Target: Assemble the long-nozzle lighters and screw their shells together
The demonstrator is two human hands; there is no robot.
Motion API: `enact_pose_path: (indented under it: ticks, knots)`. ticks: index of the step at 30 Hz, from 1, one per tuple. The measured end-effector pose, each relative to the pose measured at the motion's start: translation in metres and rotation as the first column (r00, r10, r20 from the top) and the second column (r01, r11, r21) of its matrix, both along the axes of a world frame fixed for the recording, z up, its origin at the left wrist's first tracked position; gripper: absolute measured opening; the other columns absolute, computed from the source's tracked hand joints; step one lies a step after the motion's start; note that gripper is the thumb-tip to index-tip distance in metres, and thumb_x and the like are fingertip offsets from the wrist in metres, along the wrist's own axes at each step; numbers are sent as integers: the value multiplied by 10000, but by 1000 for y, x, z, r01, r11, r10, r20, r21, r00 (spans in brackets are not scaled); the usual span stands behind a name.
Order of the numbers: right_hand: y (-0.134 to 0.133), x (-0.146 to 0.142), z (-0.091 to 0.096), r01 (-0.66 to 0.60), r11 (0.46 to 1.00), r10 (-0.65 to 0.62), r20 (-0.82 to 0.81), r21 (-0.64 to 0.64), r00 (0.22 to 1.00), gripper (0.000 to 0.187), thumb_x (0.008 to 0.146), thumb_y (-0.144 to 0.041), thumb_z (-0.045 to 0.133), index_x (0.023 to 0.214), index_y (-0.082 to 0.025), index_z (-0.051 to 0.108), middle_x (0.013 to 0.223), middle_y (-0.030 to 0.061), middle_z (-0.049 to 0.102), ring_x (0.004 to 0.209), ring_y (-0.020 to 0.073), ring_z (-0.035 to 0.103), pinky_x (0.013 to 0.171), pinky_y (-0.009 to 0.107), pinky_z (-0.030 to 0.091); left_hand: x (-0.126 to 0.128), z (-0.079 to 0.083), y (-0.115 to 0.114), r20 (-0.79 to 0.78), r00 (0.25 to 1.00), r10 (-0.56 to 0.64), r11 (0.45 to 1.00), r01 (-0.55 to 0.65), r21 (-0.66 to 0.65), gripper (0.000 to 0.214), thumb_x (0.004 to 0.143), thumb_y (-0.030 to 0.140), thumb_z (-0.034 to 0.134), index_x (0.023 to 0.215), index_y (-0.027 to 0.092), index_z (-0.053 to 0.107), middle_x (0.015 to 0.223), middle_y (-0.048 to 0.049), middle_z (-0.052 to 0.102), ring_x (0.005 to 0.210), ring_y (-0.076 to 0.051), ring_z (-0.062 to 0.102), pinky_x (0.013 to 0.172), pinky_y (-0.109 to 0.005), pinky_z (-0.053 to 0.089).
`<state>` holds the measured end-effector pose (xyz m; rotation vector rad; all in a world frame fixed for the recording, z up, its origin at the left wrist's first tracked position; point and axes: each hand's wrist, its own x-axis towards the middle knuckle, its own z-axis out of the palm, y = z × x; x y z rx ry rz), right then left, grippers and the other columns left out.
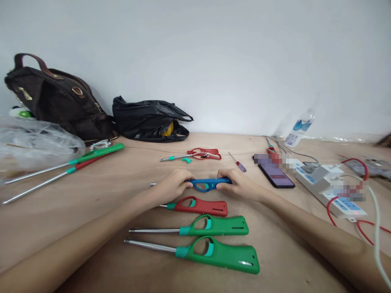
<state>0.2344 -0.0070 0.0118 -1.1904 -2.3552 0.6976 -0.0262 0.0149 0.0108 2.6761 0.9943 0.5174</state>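
Both hands grasp the blue lighter, low over the table (touching it or not, can't tell). The left hand is closed round the nozzle end, the right hand round the handle's rear. Nearer the person lie a red lighter, a smaller green lighter and a bigger green lighter, nozzles left. Bottle at back w/ blue-white label, writing too small to read.

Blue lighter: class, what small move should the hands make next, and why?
Probably lay the blue lighter down just beyond the red lighter, tube pointing left. The left hand and right hand grip its ends, and the red one and two green lighters already lie in a row that way.
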Motion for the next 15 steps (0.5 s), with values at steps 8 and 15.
enact_pose_path:
  ticks: [8,15]
  knots:
    - [-11,-15,12,-46,994,20,233,103,972,135,883,-197,516,992,-155,585,862,57,657,740,166,571,654,263,362,4,1,-2,-53,996,-72,965,83,250,285,842,31,477,1052,138,637,1018,-88,692,971,-224,633,860,-348,501]
    - [-25,-37,3,-29,979,-70,462,203,884,269,935,-233,464,1176,-124,513,910,119,702,772,225,641,616,282,351,17,16,-31,-70,990,-121,945,137,298,420,719,-52,412,1057,166,534,962,-49,648,912,-208,605,781,-301,481]
